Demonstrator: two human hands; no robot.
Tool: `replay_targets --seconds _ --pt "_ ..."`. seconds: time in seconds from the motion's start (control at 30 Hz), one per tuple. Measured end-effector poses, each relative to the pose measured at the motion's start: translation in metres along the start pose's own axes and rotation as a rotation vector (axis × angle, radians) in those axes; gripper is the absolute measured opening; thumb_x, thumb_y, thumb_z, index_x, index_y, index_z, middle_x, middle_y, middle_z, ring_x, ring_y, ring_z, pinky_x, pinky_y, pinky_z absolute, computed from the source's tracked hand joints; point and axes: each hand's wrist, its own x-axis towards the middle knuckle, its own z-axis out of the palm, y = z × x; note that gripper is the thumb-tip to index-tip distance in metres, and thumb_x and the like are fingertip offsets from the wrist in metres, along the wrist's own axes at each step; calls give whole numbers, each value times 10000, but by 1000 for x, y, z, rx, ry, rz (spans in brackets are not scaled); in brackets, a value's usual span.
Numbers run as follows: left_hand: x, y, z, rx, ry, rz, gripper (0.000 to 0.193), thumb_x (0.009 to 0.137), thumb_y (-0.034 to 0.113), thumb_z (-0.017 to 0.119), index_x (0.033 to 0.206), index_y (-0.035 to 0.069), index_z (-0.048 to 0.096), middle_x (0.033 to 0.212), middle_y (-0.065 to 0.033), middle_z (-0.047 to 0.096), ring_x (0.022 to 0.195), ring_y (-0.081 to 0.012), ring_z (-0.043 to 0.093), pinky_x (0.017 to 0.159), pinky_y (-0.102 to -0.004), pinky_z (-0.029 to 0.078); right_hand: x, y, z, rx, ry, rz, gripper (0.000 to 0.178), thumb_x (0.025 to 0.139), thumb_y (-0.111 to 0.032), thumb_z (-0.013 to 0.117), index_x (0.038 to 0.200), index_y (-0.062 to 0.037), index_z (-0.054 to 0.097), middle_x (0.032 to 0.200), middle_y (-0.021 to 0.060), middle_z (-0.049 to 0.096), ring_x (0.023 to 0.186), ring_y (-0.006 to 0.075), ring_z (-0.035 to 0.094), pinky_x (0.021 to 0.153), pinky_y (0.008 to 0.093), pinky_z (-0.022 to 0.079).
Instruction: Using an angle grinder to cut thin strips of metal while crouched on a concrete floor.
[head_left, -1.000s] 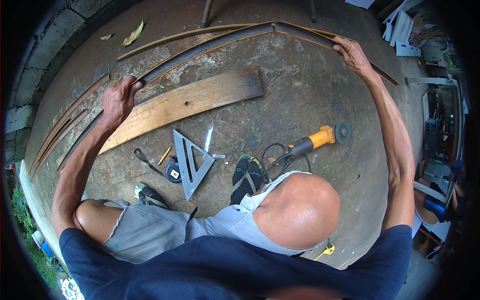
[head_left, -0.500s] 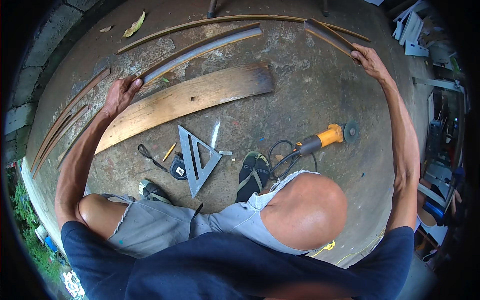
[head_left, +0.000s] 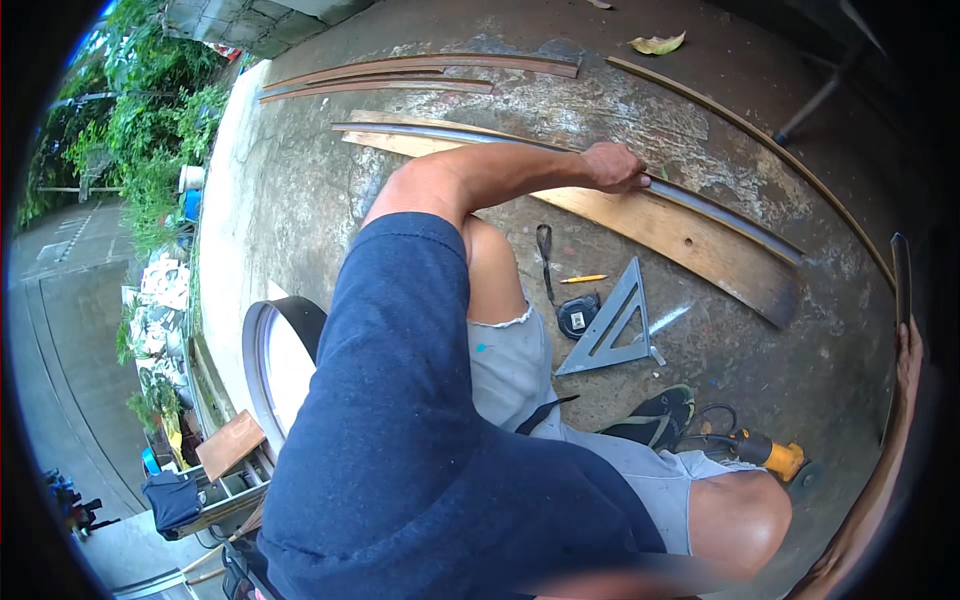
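My left hand [head_left: 615,167] is closed around a long grey metal angle bar [head_left: 725,215], which lies along and partly over a wooden plank [head_left: 625,218]. At the far right rim, my right hand [head_left: 909,350] grips a shorter piece of angle bar [head_left: 902,265], seen nearly edge-on. Nearer to me than the plank are a grey triangular speed square [head_left: 610,325], a black tape measure [head_left: 577,317] with a strap, and a yellow pencil [head_left: 584,279]. A small pale stick [head_left: 657,355] lies by the square's corner.
A yellow and black angle grinder [head_left: 772,452] rests on the concrete beyond my right knee. Several brown metal strips [head_left: 420,67] lie at the far left, and a long thin bar [head_left: 760,140] at the far right. A round-rimmed object [head_left: 262,365] stands left of my shoulder.
The view has swung toward the left, bringing the plants and outdoor area into sight. Both hands keep hold of their bars; the left bar now lies closer over the plank.
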Motion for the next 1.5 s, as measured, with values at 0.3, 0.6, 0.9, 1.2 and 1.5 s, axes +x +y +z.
replay_targets --seconds 0.3,0.6,0.9,1.2,1.5 --pt "19 12 5 -60 37 103 491 1013 475 489 1082 34 691 1018 -256 699 1014 -443 666 893 -541 510 64 -95 27 -105 -22 -99 481 1067 -293 532 1407 46 544 1347 169 638 1251 216 583 1068 333 425" --pt "3 4 4 -85 50 99 470 1021 422 508 1010 -37 607 893 -302 680 912 -495 661 821 -570 511 79 -284 118 -212 -238 -139 365 1040 -333 524 1042 13 643 748 112 614 752 254 613 718 435 475" --pt "-32 10 35 95 249 298 179 918 201 645 922 23 623 878 -183 637 862 -401 648 704 -508 519 73 -319 209 -183 -209 -7 392 1022 -347 564 1333 -122 643 1358 229 604 1309 426 531 1075 505 449" --pt "-38 21 24 193 181 377 206 886 225 678 843 24 674 856 -156 663 854 -359 673 720 -466 540 68 -300 238 -281 -189 -272 285 989 -252 571 1145 -36 674 1164 248 678 1146 430 634 950 517 521" --pt "-29 26 13 84 208 401 210 848 242 731 893 44 675 880 -142 642 882 -350 642 757 -467 528 88 -286 247 -306 -264 -219 304 1023 -278 528 1220 -75 640 1267 247 610 1199 442 573 1002 525 478"
